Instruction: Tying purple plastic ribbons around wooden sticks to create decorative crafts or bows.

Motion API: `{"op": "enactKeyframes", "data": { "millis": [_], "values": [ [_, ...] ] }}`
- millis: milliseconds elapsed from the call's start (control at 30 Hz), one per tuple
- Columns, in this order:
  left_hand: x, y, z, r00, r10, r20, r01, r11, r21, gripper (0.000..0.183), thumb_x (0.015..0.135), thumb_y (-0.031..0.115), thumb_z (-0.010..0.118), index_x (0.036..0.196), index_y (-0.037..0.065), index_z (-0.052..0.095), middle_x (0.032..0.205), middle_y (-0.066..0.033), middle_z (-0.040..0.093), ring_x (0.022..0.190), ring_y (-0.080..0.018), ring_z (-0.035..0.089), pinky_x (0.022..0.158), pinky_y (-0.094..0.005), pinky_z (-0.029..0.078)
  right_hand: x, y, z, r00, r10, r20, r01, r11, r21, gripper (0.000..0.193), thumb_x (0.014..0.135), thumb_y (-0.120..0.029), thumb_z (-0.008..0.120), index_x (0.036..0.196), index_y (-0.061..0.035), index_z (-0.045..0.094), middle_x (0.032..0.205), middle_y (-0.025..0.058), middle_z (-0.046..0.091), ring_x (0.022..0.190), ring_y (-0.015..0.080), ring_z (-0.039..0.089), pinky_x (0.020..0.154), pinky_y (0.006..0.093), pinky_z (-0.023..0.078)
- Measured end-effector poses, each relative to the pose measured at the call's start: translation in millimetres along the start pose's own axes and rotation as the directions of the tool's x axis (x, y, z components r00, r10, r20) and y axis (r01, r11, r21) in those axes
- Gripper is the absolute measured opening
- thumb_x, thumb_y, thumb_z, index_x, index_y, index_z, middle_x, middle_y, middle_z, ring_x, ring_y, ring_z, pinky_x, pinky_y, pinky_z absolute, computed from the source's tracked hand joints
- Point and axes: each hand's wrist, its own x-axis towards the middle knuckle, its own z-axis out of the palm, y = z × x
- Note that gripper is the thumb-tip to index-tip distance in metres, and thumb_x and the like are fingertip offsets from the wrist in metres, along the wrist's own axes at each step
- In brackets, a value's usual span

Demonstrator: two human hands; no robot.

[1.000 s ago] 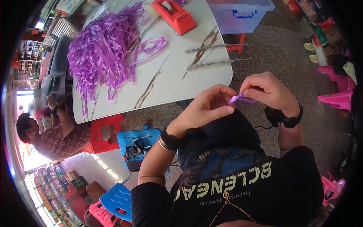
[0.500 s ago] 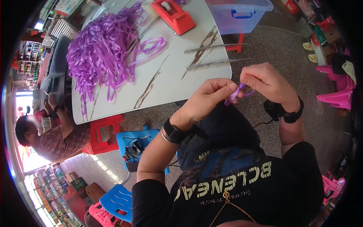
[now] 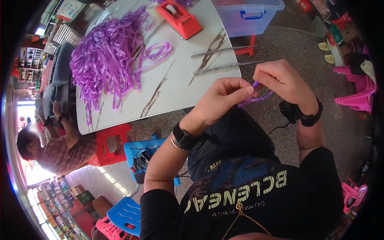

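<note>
Just off the table's near right corner, both my hands pinch a short piece of purple ribbon (image 3: 262,98). My left hand (image 3: 228,95) grips it between thumb and bent fingers, with part of the strip hanging below. Close beside it, my right hand (image 3: 278,80) is closed on the ribbon's upper part, which looks bunched or wrapped between the fingertips. How it is folded there is too small to tell. A large heap of purple ribbons (image 3: 106,60) covers the table's left side, with a loose loop trailing from it.
On the white marbled table (image 3: 160,100) stand a red tape dispenser (image 3: 180,20) and two thin metal rods (image 3: 218,52), whose tips overhang the right edge. Beyond is a clear plastic bin (image 3: 244,20). A blue stool (image 3: 132,150) holds wired electronics. Another person (image 3: 60,150) sits at the left.
My hands have shifted slightly, and the right hand has turned a little at the ribbon. The ribbon's free part now stretches out to the right below that hand.
</note>
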Motion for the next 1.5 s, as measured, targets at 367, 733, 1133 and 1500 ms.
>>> {"op": "enactKeyframes", "data": {
  "millis": [367, 733, 1133, 1500],
  "values": [
    [14.4, -7.8, 11.2, 0.954, 0.244, -0.176, -0.226, 0.967, 0.115, 0.017, 0.08, 0.004, 0.063, 0.093, 0.0, 0.054, 0.08, -0.0009, 0.055, 0.074, -0.0065, 0.055, 0.064, -0.0211, 0.045, -3.5, -5.0, -0.7, 0.979, 0.14, -0.149, -0.148, 0.988, -0.047, 0.023, 0.085, -0.021, 0.054, 0.075, -0.0006, 0.061, 0.053, 0.0099, 0.052, 0.045, 0.0159, 0.049, 0.044, 0.029, 0.035],
    [14.1, -5.7, 6.9, 0.986, 0.123, -0.113, -0.109, 0.987, 0.116, 0.016, 0.09, 0.006, 0.049, 0.103, -0.003, 0.053, 0.09, -0.0113, 0.064, 0.079, -0.0154, 0.063, 0.075, -0.0254, 0.049, -8.3, -7.0, -6.1, 0.95, 0.152, -0.275, -0.205, 0.962, -0.178, 0.034, 0.083, -0.027, 0.057, 0.062, 0.0001, 0.057, 0.049, 0.0106, 0.049, 0.042, 0.0221, 0.048, 0.043, 0.0324, 0.034],
    [13.0, 4.9, 6.4, 0.993, -0.118, 0.017, 0.118, 0.96, -0.253, 0.024, 0.092, 0.016, 0.045, 0.104, -0.003, 0.054, 0.093, -0.0103, 0.062, 0.08, -0.0147, 0.061, 0.073, -0.0259, 0.048, -7.4, 8.6, -7.8, 0.988, 0.033, -0.15, -0.036, 0.999, -0.021, 0.023, 0.082, -0.02, 0.059, 0.071, 0.0001, 0.057, 0.053, 0.008, 0.05, 0.046, 0.0161, 0.046, 0.046, 0.0281, 0.035],
    [18.8, -1.1, 7.3, 1.0, 0.017, -0.022, -0.018, 0.996, -0.087, 0.02, 0.089, 0.02, 0.054, 0.096, 0.002, 0.059, 0.09, -0.0034, 0.061, 0.086, -0.0112, 0.057, 0.08, -0.0258, 0.043, -3.6, 15.3, -8.0, 0.948, -0.234, -0.215, 0.204, 0.967, -0.154, 0.015, 0.082, -0.015, 0.059, 0.08, -0.0002, 0.056, 0.067, 0.0068, 0.055, 0.06, 0.0152, 0.054, 0.054, 0.026, 0.04]
  ]
}}
